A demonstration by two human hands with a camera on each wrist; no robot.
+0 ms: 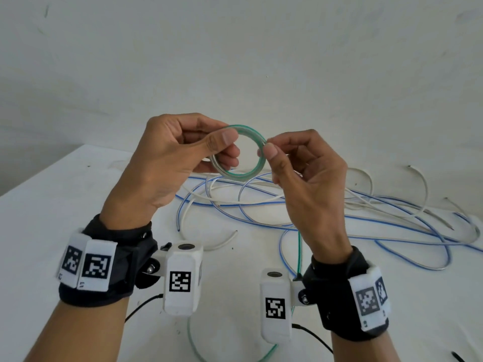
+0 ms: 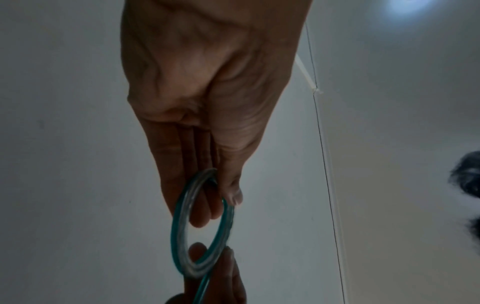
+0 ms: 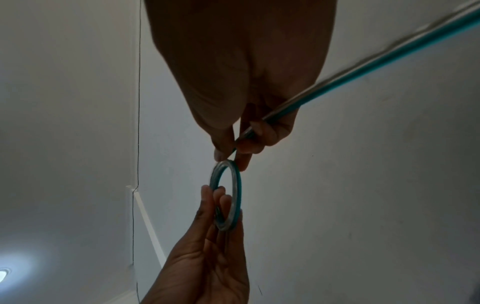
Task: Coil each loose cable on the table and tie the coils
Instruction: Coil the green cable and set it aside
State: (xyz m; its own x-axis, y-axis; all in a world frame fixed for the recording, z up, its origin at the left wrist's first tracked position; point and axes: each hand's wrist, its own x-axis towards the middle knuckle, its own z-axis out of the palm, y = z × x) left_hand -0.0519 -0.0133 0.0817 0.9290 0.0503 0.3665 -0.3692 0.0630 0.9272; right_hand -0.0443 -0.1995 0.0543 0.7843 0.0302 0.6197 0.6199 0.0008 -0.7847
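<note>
A small round coil of green-striped clear cable (image 1: 241,176) is held up above the white table (image 1: 52,210). My left hand (image 1: 222,147) pinches the coil's left side between thumb and fingers. My right hand (image 1: 268,150) pinches the same cable at the coil's right edge. The cable's loose tail (image 1: 299,253) drops behind my right palm to the table's near edge. In the left wrist view the coil (image 2: 179,232) hangs from my left hand (image 2: 228,197). In the right wrist view my right hand (image 3: 231,154) pinches the tail (image 3: 363,72) just above the coil (image 3: 237,185).
A tangle of blue-striped cables (image 1: 392,223) and white cables (image 1: 245,201) lies spread over the middle and right of the table. A short white piece (image 1: 227,240) lies near my left wrist. A plain wall stands behind the table's far edge.
</note>
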